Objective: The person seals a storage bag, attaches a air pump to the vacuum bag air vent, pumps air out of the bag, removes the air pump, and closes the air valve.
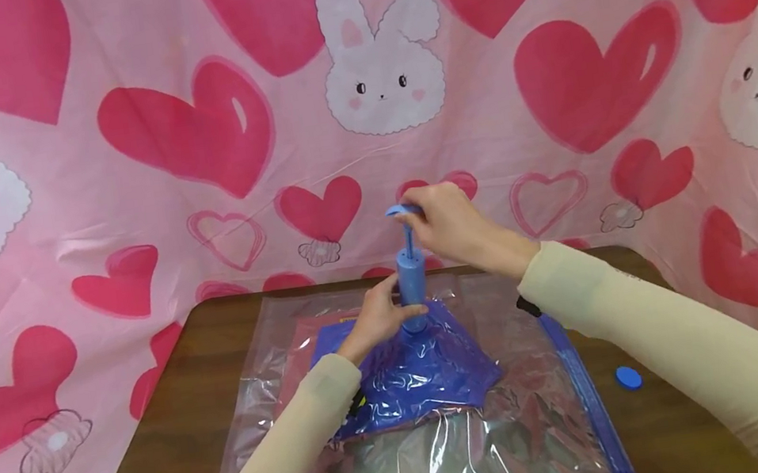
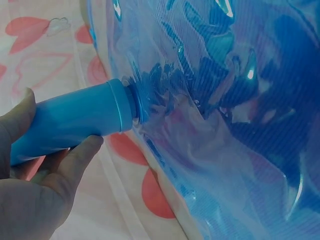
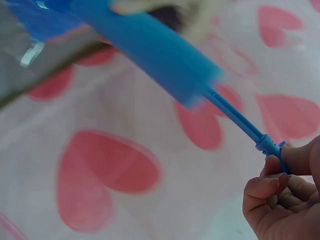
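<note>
Bag (image 1: 395,470): clear, glossy and creased, spreads flat across most of the table, catching streaks of light near the front edge.
Red piece (image 1: 297,351): shows dully through the film, along the left border of the blue bundle.
Left sleeve (image 1: 293,455): cream, cuts over the front left of the bag and hides part of it.
Left hand (image 1: 382,314): holds the pump low on its barrel, thumb to one side, fingers to the other.
Blue bundle (image 1: 434,381): lies beneath clear film, wrinkled and shiny, finely ribbed in the left wrist view.
Pump (image 1: 411,272): blue, stands nearly upright over the bundle, lower end against the film, rod (image 1: 409,240) drawn out on top.
Right hand (image 1: 452,223): pinches the pump's handle (image 1: 395,209), fingers curled in.
Dark piece (image 1: 528,308): sits just under the right cuff, partly covered.
Blue strip (image 1: 587,397): runs down the bag's right edge.
Blue disc (image 1: 628,377): rests apart on bare wood, near the right sleeve (image 1: 665,335).
Table (image 1: 161,441): dark brown wood grain.
Backdrop (image 1: 468,145): pink fabric behind and at both sides, printed with hearts.
Count: two hands, one pump, one bag, one disc, three rabbit faces.
</note>
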### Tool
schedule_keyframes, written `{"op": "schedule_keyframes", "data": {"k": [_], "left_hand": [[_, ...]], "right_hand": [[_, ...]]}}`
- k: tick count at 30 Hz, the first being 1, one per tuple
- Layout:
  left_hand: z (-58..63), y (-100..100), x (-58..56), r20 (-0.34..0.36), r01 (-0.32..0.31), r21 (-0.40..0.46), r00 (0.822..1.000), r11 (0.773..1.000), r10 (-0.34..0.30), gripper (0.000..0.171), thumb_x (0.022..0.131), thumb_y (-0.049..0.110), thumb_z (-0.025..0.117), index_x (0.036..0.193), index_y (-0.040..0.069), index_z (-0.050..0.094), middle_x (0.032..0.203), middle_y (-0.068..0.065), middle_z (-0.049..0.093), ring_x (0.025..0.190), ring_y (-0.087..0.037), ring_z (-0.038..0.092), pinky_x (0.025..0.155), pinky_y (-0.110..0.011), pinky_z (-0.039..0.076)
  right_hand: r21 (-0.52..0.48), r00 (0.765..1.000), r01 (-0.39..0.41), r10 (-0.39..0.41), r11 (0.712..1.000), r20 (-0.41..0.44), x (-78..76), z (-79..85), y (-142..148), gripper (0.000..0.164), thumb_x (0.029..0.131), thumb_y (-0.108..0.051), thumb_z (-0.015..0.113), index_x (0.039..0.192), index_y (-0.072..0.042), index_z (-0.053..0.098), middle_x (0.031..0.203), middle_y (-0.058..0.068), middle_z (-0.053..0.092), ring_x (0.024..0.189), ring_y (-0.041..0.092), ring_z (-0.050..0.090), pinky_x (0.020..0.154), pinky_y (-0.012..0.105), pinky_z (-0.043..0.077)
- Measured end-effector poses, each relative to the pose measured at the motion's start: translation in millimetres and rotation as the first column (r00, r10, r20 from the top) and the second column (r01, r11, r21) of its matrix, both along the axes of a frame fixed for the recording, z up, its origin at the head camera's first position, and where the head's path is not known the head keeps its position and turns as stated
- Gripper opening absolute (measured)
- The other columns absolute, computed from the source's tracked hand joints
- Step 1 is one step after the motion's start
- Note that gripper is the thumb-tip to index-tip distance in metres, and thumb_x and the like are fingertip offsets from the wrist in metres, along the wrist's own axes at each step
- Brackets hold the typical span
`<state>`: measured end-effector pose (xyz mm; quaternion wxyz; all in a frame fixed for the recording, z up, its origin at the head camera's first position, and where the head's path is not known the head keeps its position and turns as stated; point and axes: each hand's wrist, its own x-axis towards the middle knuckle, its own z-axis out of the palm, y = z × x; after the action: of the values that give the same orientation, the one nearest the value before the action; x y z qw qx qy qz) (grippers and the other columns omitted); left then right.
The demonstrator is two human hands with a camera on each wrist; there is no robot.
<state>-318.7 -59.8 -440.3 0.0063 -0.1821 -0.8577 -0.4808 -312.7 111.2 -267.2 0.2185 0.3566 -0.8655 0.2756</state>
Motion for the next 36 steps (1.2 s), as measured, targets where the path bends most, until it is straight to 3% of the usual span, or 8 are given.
{"op": "schedule_keyframes", "data": {"k": [6,11,15,21,24,30,36], "left_hand": [[0.0,-1,0.3,0.004,0.005,-0.011,1.0,1.0,-0.005,0.055,0.088,0.013,0.088,0.136,0.003,0.062,0.127,-0.019,0.07,0.117,-0.038,0.069,0.098,-0.051,0.055],[2.4,-1,2.8,0.008,0.005,-0.003,1.0,1.0,-0.005,0.052,0.088,0.012,0.088,0.133,0.001,0.063,0.125,-0.02,0.071,0.116,-0.039,0.069,0.097,-0.051,0.055],[4.4,-2,2.1,0.023,0.0,-0.002,1.0,1.0,0.0,0.053,0.089,0.012,0.087,0.134,0.001,0.062,0.128,-0.02,0.07,0.118,-0.041,0.068,0.098,-0.053,0.055],[2.3,-1,-1.8,0.013,0.017,-0.009,1.0,1.0,-0.016,0.056,0.089,0.013,0.087,0.137,0.002,0.061,0.127,-0.019,0.07,0.117,-0.039,0.069,0.097,-0.049,0.056],[3.9,-2,-3.3,0.028,0.032,-0.025,0.999,0.999,-0.031,0.059,0.09,0.014,0.086,0.14,0.001,0.058,0.13,-0.019,0.069,0.119,-0.038,0.068,0.098,-0.048,0.055],[13.1,-7,-5.4,0.022,0.072,-0.02,0.997,0.997,-0.072,0.069,0.088,0.015,0.088,0.146,0.001,0.053,0.133,-0.017,0.067,0.122,-0.037,0.067,0.101,-0.05,0.053],[10.5,-5,-7.4,-0.001,0.075,0.008,0.997,0.997,-0.075,0.065,0.09,0.02,0.086,0.145,0.003,0.055,0.135,-0.015,0.067,0.122,-0.033,0.067,0.1,-0.048,0.054]], "right_hand": [[-0.089,0.999,0.014,-0.019,0.996,-0.051,6.0,52.7,2,0.014,0.101,-0.008,0.072,0.099,0.005,0.075,0.076,0.012,0.069,0.06,0.021,0.058,0.058,0.032,0.049],[-0.118,0.995,0.042,-0.053,0.992,-0.089,10.8,64.2,2,0.016,0.103,-0.01,0.069,0.107,0.005,0.075,0.081,0.013,0.069,0.064,0.023,0.06,0.067,0.034,0.055],[-0.098,0.997,0.049,-0.055,0.994,-0.063,8.7,44.6,-1,0.014,0.102,-0.01,0.07,0.103,0.003,0.074,0.077,0.01,0.068,0.063,0.022,0.062,0.067,0.037,0.056],[0.008,0.994,0.059,-0.059,0.998,0.096,-0.8,-21.6,-1,0.012,0.101,-0.008,0.072,0.099,0.003,0.072,0.07,0.006,0.062,0.059,0.018,0.057,0.06,0.035,0.054],[0.034,0.987,0.054,-0.059,0.998,0.149,-2.4,-41.9,-4,0.013,0.1,-0.009,0.073,0.102,0.004,0.073,0.073,0.006,0.065,0.06,0.016,0.061,0.062,0.033,0.058],[0.018,0.986,0.039,-0.041,0.999,0.161,-1.2,-51.5,-10,0.011,0.099,-0.008,0.073,0.103,0.003,0.074,0.076,0.007,0.067,0.065,0.019,0.066,0.068,0.037,0.061],[0.023,0.981,0.063,-0.066,0.998,0.183,0.0,-49.2,-9,0.016,0.099,-0.009,0.075,0.106,0.004,0.075,0.079,0.01,0.069,0.068,0.021,0.069,0.074,0.04,0.062]]}}
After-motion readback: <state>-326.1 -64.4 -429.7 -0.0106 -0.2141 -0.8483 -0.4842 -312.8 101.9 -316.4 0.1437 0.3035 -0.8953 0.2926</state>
